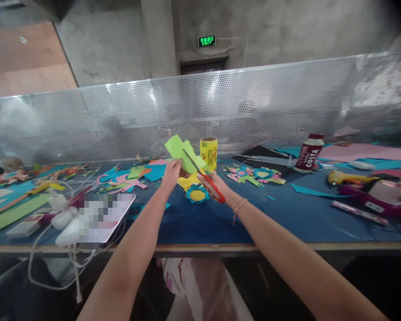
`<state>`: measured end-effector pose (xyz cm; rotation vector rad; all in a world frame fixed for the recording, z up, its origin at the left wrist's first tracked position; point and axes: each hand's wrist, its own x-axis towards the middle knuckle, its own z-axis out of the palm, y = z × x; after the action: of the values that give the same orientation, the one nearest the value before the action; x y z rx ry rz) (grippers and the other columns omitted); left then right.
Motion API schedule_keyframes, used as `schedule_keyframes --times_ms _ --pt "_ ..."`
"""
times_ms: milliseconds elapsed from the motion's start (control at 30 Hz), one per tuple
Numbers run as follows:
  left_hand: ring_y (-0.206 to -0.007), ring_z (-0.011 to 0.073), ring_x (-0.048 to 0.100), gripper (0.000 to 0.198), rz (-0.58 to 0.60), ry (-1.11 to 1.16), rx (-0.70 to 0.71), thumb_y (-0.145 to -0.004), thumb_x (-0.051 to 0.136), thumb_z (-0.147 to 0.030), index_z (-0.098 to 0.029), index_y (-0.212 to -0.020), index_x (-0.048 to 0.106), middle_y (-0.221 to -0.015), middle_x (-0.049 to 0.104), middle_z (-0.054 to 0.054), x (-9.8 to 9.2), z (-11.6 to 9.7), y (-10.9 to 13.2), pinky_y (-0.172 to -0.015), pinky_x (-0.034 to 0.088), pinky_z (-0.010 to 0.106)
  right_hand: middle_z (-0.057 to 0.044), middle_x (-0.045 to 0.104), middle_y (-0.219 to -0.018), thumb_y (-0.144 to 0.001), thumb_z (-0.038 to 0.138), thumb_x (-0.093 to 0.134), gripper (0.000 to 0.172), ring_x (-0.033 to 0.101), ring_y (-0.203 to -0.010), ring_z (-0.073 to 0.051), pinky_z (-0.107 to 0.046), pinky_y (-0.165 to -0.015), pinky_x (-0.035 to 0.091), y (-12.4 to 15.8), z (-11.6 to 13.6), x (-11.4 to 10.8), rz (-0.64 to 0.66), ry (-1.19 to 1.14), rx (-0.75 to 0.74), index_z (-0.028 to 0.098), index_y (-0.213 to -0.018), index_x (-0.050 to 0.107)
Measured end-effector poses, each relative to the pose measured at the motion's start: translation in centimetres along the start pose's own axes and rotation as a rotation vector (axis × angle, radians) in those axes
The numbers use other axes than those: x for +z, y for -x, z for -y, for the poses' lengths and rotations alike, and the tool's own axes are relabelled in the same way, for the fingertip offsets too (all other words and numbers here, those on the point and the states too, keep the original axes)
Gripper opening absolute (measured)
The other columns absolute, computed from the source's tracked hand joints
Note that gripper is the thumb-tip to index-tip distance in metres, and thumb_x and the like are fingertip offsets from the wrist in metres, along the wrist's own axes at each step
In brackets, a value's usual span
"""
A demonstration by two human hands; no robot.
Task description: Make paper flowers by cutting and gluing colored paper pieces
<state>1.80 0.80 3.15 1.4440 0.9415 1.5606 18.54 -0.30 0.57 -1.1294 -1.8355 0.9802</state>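
Observation:
My left hand point(171, 173) pinches the lower edge of a light green paper sheet point(179, 150) and holds it up above the blue table point(280, 214). My right hand point(211, 181) grips red-handled scissors point(205, 177), whose blades reach up into the green sheet. Below the hands lie a yellow paper piece point(188, 180) and a round blue-and-yellow paper flower point(197, 194). A yellow tape roll point(209, 153) stands just behind the green sheet.
Coloured paper scraps point(137, 174) and paper flowers point(255, 174) litter the table. A Costa bottle point(308, 153), a yellow tool point(342, 178) and pink sheets point(364, 152) lie right. White cables and a blurred flat object point(100, 218) sit left. A perforated metal screen point(220, 107) backs the table.

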Motion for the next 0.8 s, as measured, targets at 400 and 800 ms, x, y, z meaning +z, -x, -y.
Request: schedule_keyframes --times_ms 400,800 --pt "-0.047 0.0162 0.059 0.031 0.079 -0.052 -0.074 -0.075 0.051 -0.046 -0.016 -0.068 0.047 -0.044 0.052 0.000 0.8 -0.1 0.7 -0.048 0.048 0.026 0.006 0.034 -0.041 -0.071 0.064 0.044 0.048 0.031 -0.032 -0.004 -0.018 -0.029 0.026 0.1 -0.1 0.0 0.058 -0.074 -0.017 0.019 -0.058 0.038" --pt "-0.038 0.0120 0.050 0.032 0.098 0.011 -0.073 -0.071 0.057 -0.046 -0.017 -0.062 0.047 -0.042 0.050 -0.001 0.6 0.2 0.5 -0.042 0.040 0.023 0.005 0.031 -0.039 -0.067 0.061 0.054 0.049 0.029 -0.031 -0.004 -0.019 -0.029 0.024 0.4 1.1 -0.7 -0.084 0.032 -0.025 0.019 -0.049 0.034"
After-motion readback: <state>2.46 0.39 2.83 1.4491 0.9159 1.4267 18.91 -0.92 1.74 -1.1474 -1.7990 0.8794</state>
